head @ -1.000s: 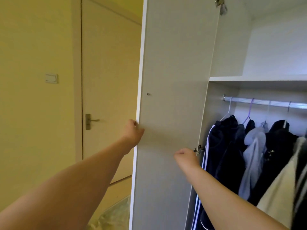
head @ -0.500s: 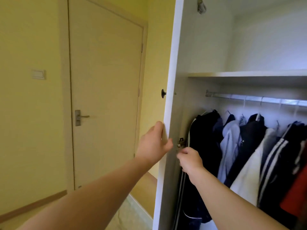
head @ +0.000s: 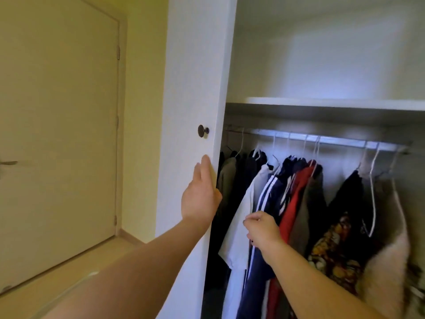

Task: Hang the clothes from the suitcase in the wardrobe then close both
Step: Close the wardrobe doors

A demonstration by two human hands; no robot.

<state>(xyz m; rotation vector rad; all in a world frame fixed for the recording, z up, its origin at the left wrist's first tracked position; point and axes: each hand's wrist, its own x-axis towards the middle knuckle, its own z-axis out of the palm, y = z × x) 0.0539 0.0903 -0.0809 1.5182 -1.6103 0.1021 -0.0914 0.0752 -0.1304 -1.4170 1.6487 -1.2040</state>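
White wardrobe door [head: 190, 88] touching flat left hand [head: 200, 199].

Single head-worn view, forward and slightly down, close to the half-open wardrobe [head: 322, 104].

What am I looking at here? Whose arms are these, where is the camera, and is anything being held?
There is no machine here. These are a person's two bare arms, filmed by one wide-angle camera worn on their head, which looks forward and down. The left hand lies with straight fingers against the edge of the white wardrobe door, just below its dark knob. The right hand, fingers curled, is in front of the clothes; whether it pinches anything is too blurred to tell. The clothes hang from a rail under a shelf. To the left is a closed room door.
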